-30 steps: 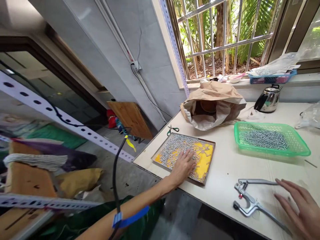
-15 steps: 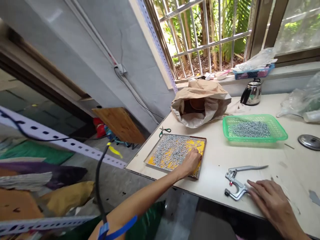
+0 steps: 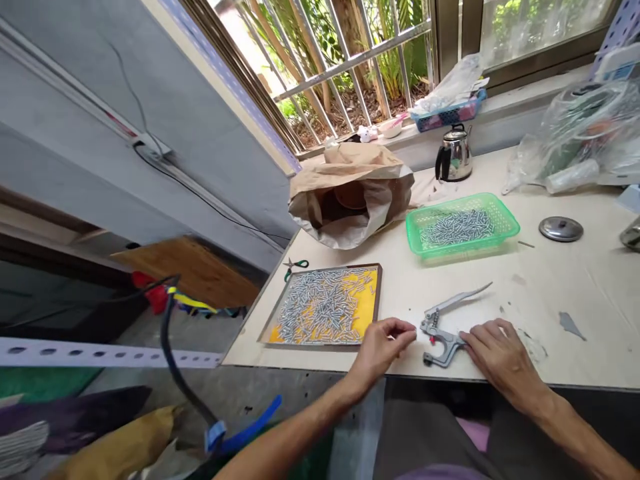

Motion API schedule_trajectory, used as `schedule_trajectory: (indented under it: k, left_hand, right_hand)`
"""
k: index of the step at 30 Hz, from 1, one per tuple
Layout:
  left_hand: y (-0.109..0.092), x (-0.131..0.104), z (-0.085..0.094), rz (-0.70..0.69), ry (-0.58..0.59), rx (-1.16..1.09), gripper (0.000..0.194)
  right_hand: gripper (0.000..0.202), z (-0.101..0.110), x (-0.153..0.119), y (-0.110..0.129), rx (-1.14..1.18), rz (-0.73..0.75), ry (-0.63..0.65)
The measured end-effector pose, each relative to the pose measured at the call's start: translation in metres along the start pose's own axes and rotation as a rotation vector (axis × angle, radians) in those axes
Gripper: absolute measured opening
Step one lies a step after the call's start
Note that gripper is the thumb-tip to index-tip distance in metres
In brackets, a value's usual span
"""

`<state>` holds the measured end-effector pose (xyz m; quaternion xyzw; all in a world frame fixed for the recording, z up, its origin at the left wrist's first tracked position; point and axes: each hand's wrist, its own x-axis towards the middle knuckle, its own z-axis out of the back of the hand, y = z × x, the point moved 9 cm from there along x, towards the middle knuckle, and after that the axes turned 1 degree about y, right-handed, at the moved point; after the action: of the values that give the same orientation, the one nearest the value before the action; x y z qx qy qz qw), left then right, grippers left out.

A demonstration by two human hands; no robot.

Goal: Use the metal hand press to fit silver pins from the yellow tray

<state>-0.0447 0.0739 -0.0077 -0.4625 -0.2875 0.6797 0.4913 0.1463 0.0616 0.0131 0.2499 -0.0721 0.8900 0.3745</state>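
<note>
Just right of the tray's near corner, my left hand (image 3: 384,347) is closed in a pinch; what its fingertips hold is too small to make out. The shallow tray (image 3: 379,293) has a yellow bottom covered with small silvery metal pieces (image 3: 325,307). A grey metal hand-press tool (image 3: 450,345) lies on the table, its long handle tilted up to the right. My right hand (image 3: 500,350) rests on the table with fingertips touching the tool's right end, its fingers loosely bent.
A green basket (image 3: 513,230) holds more metal pieces. Behind are a brown paper bag (image 3: 350,193) and a steel kettle (image 3: 455,157). Green-handled scissors (image 3: 296,267) lie by the tray's far left corner. A round lid (image 3: 561,229) lies at the right.
My left hand has left the tray and moved right, close to the tool. My right hand stays at the tool's right end. The camera view has turned right.
</note>
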Motion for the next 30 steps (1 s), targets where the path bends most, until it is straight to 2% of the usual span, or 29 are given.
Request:
schedule_trajectory:
  k: [3,8,14,17,20,25,28,30]
  left_hand:
    - [0.018,-0.003,-0.028,0.089,0.013,-0.117,0.036]
    - [0.048,-0.001,-0.05,0.234,0.051,-0.244,0.049]
    - [0.044,0.0,-0.053,0.262,0.101,-0.161,0.041]
    - [0.038,0.001,-0.057,0.273,0.216,-0.034,0.031]
    - [0.035,-0.001,-0.06,0.285,0.32,0.083,0.028]
    - [0.043,-0.001,-0.063,0.317,0.365,0.118,0.031]
    - [0.046,-0.001,-0.065,0.332,0.373,0.116,0.028]
    - [0.046,-0.002,-0.063,0.351,0.347,0.141,0.027]
  right_hand:
    - [0.027,0.003,-0.003,0.006,-0.015,0.037,-0.025]
    - [0.027,0.007,-0.005,0.007,-0.019,0.037,-0.024]
    - [0.03,0.005,0.0,0.006,0.003,0.045,0.015]
    - [0.028,-0.002,0.001,0.006,0.032,0.033,0.067]
    - [0.023,-0.008,0.0,0.007,0.07,0.03,0.128]
    - [0.009,-0.019,0.001,-0.008,0.14,0.001,0.249]
    - [0.06,-0.026,0.01,-0.028,0.142,0.005,0.328]
    - [0.081,-0.036,0.016,-0.039,0.143,0.009,0.441]
